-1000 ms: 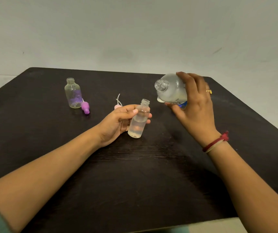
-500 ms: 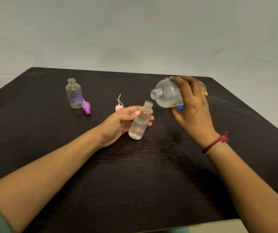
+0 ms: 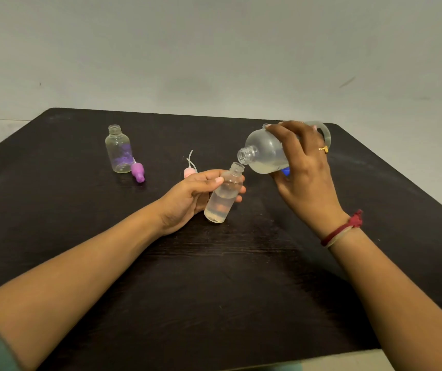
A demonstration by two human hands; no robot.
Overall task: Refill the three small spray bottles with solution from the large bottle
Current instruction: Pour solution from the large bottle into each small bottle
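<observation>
left hand [image 3: 187,200] grips small bottle [image 3: 224,200], right hand [image 3: 307,180] grips large bottle [image 3: 265,153]; purple cap [image 3: 137,171] nearby

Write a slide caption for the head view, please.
Right hand holds the large bottle tipped toward the small bottle in the left hand.

— What do we see around us?
— We face a plain pale wall [image 3: 214,49], evenly lit, with a dark streak [image 3: 347,82] at its right.
— And below it?
— We look down on a dark wood-grain table [image 3: 214,290] with rounded far corners.
</observation>
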